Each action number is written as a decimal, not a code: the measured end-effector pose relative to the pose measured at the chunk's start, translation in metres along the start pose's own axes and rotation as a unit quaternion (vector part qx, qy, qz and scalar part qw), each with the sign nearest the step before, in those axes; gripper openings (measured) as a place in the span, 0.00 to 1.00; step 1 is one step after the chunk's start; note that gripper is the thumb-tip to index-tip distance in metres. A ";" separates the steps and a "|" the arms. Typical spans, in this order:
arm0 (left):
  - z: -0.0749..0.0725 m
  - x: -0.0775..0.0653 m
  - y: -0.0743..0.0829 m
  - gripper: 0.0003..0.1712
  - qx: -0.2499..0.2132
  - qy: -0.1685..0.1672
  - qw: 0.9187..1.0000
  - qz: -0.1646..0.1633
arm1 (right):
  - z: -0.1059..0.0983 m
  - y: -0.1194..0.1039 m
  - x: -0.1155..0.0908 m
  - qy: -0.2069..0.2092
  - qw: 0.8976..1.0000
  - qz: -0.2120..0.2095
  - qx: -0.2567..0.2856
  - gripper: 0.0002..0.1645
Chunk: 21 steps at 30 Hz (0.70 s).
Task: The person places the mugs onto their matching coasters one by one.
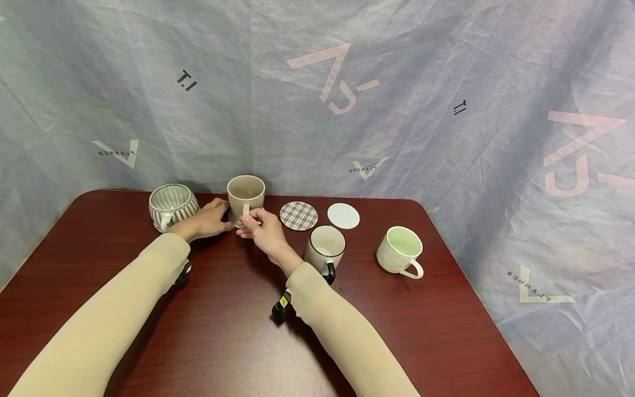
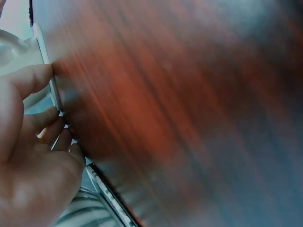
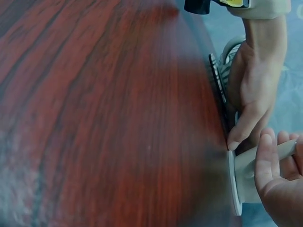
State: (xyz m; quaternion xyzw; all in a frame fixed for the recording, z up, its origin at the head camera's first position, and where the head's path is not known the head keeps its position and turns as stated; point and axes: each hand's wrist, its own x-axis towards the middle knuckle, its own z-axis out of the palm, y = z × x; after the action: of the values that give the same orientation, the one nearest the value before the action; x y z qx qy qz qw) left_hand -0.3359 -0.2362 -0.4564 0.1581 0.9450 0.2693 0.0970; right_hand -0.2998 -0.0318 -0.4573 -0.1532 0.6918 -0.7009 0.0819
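Note:
A beige mug (image 1: 236, 205) stands upright on a pale round coaster (image 3: 233, 182) near the table's back edge. My right hand (image 1: 268, 234) pinches the mug's handle between thumb and fingers, as the right wrist view also shows. From the left, my left hand (image 1: 209, 221) reaches to the foot of this mug. Its thumb and fingertips hold the coaster's rim in the left wrist view (image 2: 40, 161). Just left of that hand, a ribbed grey-and-white mug (image 1: 171, 205) sits on a patterned coaster (image 3: 218, 78).
To the right lie a plaid coaster (image 1: 299, 215) and a plain white coaster (image 1: 343, 215). A cream mug with black rim and handle (image 1: 319, 251) stands beside my right wrist. Farther right is a pale green mug (image 1: 394, 253). A grey printed curtain (image 1: 297, 132) hangs behind the table (image 1: 238, 331).

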 end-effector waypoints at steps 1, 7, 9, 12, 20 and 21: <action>0.000 0.000 0.000 0.44 -0.001 0.000 1.000 0.000 | 0.000 0.000 0.000 -0.001 1.000 0.000 0.000 0.11; 0.000 0.000 0.000 0.45 0.005 0.004 1.000 0.007 | 0.003 -0.001 0.002 -0.007 1.000 0.011 0.000 0.12; 0.001 0.000 0.000 0.45 0.008 0.007 1.000 0.009 | 0.004 -0.001 0.002 -0.009 1.000 0.014 0.001 0.13; 0.001 0.000 0.000 0.45 0.010 0.011 1.000 0.011 | 0.005 -0.002 0.002 -0.006 1.000 0.014 0.001 0.12; -0.001 -0.002 0.002 0.44 0.014 0.012 1.000 0.011 | 0.005 -0.004 0.002 0.001 1.000 0.016 -0.007 0.12; -0.001 -0.002 0.002 0.44 0.014 0.012 1.000 0.011 | 0.005 -0.004 0.002 0.002 1.000 0.016 -0.010 0.12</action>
State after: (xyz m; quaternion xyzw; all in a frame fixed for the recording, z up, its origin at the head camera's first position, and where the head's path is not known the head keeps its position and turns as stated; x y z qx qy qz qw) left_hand -0.3340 -0.2353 -0.4540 0.1668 0.9479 0.2593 0.0802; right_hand -0.2994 -0.0368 -0.4529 -0.1410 0.7014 -0.6929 0.0901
